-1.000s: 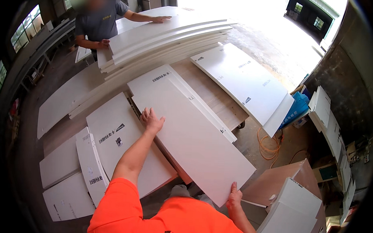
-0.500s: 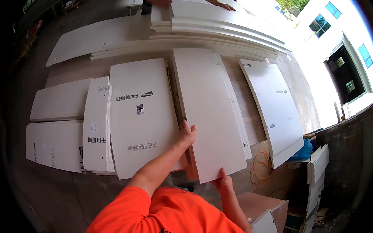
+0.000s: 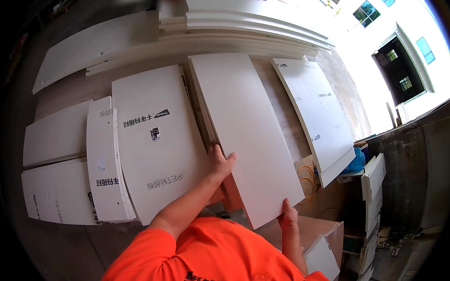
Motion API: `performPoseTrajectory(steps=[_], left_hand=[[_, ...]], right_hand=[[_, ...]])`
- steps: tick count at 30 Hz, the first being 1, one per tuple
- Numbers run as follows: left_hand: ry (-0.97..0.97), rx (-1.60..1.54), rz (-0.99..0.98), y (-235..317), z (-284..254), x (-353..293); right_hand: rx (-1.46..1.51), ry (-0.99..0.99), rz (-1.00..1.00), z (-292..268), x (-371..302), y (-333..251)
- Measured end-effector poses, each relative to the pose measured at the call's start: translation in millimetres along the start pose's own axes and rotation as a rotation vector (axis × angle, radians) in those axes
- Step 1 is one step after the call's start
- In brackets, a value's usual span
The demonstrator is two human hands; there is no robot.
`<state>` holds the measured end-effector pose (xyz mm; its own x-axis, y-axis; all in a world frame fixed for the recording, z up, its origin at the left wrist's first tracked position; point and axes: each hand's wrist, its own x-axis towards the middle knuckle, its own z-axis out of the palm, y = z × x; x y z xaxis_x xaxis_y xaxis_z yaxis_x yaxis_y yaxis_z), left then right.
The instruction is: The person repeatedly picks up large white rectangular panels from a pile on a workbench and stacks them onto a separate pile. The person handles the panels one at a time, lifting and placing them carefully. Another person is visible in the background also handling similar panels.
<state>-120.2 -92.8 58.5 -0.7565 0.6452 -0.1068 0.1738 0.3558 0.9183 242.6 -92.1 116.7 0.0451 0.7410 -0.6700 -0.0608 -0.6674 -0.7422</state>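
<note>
Head view: left fingers (image 3: pixel 231 156) and right fingers (image 3: pixel 286 204), partly closed, hold one board (image 3: pixel 245 126); keep it level between them.

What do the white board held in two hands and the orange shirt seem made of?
White board: perhaps coated wood or plastic, smooth with a soft sheen; no grain shows on its face, and its core cannot be told. Orange shirt: matte cloth, it seems, from its soft folds; the fibre is unclear.

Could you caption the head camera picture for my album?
White panel, left hand at one long edge, right hand at the near end, more boards alongside.
</note>
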Motion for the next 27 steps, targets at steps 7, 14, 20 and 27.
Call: performPoseTrajectory(steps=[7,14,20,27], left_hand=[[-0.041,-0.581,-0.253,21,-15,9],[-0.521,-0.274,-0.394,52,-4,-48],[-1.152,-0.41,-0.628,71,27,-227],[-1.483,-0.234,-1.082,64,82,-363]], right_hand=[[0.251,0.172,0.041,-117,-83,0],[0.279,0.683,-0.222,-229,-155,36],[0.066,0.952,-0.209,-420,-252,44],[0.016,0.958,-0.205,-584,-341,78]])
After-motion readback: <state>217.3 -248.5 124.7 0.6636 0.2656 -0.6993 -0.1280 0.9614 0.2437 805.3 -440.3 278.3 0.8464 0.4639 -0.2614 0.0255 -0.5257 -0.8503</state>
